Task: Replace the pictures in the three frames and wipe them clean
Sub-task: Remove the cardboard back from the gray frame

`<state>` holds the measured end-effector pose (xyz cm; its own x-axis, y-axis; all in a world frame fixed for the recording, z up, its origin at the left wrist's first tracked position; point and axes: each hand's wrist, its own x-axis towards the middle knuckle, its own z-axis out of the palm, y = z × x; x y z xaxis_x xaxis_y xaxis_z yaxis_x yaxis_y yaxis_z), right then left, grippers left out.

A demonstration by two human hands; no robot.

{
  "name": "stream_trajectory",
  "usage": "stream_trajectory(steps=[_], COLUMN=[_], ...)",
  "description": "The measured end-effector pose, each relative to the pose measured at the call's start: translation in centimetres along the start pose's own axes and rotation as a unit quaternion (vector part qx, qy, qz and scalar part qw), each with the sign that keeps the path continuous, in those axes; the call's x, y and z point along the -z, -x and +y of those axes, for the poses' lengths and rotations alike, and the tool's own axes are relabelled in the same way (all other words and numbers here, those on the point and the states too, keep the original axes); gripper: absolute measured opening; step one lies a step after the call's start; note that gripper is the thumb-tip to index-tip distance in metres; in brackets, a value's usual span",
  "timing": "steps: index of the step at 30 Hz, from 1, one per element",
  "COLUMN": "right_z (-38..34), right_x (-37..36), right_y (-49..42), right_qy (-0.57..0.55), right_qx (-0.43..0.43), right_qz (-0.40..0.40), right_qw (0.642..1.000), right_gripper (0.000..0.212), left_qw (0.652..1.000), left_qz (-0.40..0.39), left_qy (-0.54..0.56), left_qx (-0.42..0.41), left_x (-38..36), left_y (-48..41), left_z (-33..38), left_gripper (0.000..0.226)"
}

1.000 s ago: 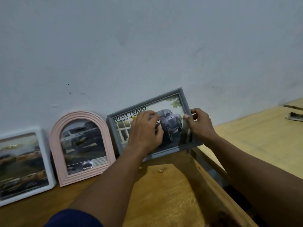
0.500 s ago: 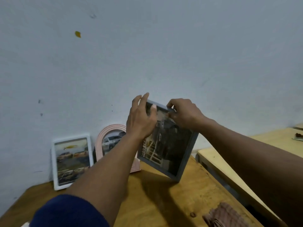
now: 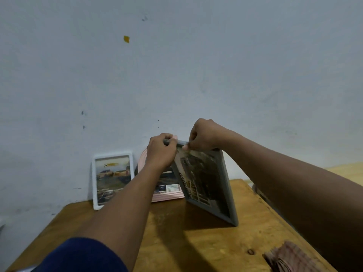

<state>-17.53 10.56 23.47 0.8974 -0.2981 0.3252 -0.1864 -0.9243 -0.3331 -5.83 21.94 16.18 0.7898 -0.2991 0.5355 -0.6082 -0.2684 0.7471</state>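
Overhead, both hands pinch grey frame [image 3: 208, 185] at its top edge: left hand [image 3: 161, 152], right hand [image 3: 204, 135]. Frame tilted, lower corner on wooden table [image 3: 196, 248]. Pink frame [image 3: 167, 191] mostly hidden behind left arm; white frame [image 3: 113, 179] against wall. Cloth [image 3: 290, 260] cut off.

The near middle of the surface [image 3: 206, 250] lies bare. Far off, a white frame [image 3: 113, 179], pink frame [image 3: 167, 191] and tilted grey frame [image 3: 212, 185] crowd the wall [image 3: 196, 65]; a folded cloth [image 3: 290, 260] blocks the near right.
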Motion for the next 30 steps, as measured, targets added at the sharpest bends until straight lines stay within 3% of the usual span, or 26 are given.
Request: stream_trajectory(steps=[3,7,10,17,25,30], right_z=[-0.8,0.5,4.1,9.0,8.0,6.7], right_x=[-0.9,-2.5,-6.2,-17.2,-21.1,-21.2], right_y=[0.0,1.0,1.7,6.8,10.1,11.4], right_qy=[-0.043,-0.254,-0.172,-0.067,0.099,0.143], right_qx=[0.002,-0.045,-0.083,-0.166,-0.124,-0.109], right_qz=[-0.019,-0.054,-0.045,-0.176,-0.176,-0.17], right_qw=[0.999,0.965,0.981,0.968,0.971,0.969], right_gripper=[0.035,0.033,0.043,0.058,0.069,0.075], left_qw=[0.998,0.985,0.98,0.968,0.947,0.946], left_qz=[0.005,0.032,0.018,-0.061,-0.119,-0.158], left_qy=[0.029,0.074,0.072,0.039,-0.052,-0.128], left_qx=[0.06,0.15,0.187,0.24,0.294,0.251], left_x=[0.6,1.7,2.6,3.7,2.5,2.4], left_y=[0.3,0.7,1.9,5.7,10.4,12.1], left_z=[-0.6,-2.3,-4.8,-12.5,-17.6,-17.9], left_gripper=[0.025,0.014,0.022,0.034,0.041,0.046])
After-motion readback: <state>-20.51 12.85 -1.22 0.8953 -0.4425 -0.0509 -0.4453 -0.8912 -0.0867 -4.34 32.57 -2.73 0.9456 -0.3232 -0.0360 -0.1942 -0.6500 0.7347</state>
